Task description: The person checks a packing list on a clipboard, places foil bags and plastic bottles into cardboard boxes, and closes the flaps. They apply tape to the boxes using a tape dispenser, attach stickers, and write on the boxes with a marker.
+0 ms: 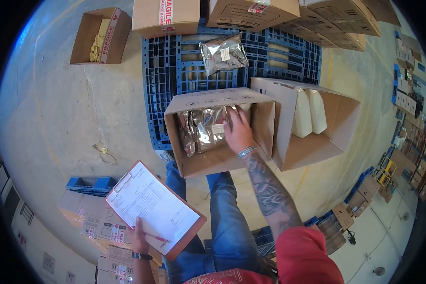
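My left hand (140, 236) grips the lower left edge of a brown clipboard (199, 226), thumb on top and the other fingers hidden beneath. A printed packing list (151, 203) is clipped to it, and a red pen (157, 238) lies across the paper by my thumb. My right hand (239, 131) reaches into an open cardboard box (213, 165), fingers apart and touching the silver foil pouches (204, 130) inside. Several pouches stand side by side there, one with a white label. Another silver pouch (224, 53) lies on the blue pallet (161, 80) behind the box.
Right of the box, an open carton (288, 146) holds two pale jugs (309, 112). Cartons with red FRAGILE tape (165, 19) stand at the pallet's back. An open box (87, 38) with brown paper sits far left. Stacked cartons (104, 227) are lower left.
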{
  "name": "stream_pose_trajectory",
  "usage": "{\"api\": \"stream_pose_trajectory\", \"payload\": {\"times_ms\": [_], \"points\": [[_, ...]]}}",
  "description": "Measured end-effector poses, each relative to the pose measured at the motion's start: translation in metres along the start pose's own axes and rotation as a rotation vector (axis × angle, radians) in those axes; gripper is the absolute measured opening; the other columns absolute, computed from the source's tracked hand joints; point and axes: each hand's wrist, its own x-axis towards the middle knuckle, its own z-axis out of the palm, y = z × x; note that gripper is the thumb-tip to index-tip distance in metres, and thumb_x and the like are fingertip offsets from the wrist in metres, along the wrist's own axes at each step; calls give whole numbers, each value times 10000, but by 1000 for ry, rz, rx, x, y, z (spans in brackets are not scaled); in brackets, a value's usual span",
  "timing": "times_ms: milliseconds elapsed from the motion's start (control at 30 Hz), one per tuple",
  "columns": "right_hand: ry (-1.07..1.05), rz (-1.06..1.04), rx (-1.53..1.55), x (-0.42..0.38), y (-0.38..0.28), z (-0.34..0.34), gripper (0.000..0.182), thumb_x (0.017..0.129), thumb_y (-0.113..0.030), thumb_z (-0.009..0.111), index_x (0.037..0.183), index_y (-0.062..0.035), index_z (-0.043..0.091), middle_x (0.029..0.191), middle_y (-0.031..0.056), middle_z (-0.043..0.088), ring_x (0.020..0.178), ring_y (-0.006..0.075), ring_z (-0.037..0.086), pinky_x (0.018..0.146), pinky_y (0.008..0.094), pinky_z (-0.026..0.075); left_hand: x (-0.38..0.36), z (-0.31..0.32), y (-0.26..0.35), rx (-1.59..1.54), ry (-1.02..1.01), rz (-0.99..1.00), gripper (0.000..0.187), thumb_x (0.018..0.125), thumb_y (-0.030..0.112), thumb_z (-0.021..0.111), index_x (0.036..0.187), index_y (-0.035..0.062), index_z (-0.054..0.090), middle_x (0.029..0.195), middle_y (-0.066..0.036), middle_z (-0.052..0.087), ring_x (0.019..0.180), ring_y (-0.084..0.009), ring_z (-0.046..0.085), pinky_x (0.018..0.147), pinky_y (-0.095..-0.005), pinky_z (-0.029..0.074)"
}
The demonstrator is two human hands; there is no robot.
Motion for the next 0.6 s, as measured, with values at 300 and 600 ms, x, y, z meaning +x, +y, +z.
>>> {"api": "stream_pose_trajectory", "payload": {"times_ms": [300, 600], "points": [[-503, 109, -534, 20, 12, 84, 1089, 740, -792, 583, 1594, -300, 119, 1661, 114, -38, 1483, 459, -156, 1054, 809, -36, 7, 23, 15, -26, 40, -53, 466, 963, 136, 637, 1351, -42, 449, 1226, -130, 609, 1063, -180, 584, 921, -327, 476], [-618, 164, 303, 101, -106, -53, 403, 875, -453, 672, 972, -64, 707, 1036, 221, 695, 1057, 349, 657, 995, 453, 469, 4, 33, 13, -25, -34, -165, 515, 963, 145, 635, 1386, -50, 416, 1284, -144, 583, 1102, -203, 578, 959, -341, 469]]}}
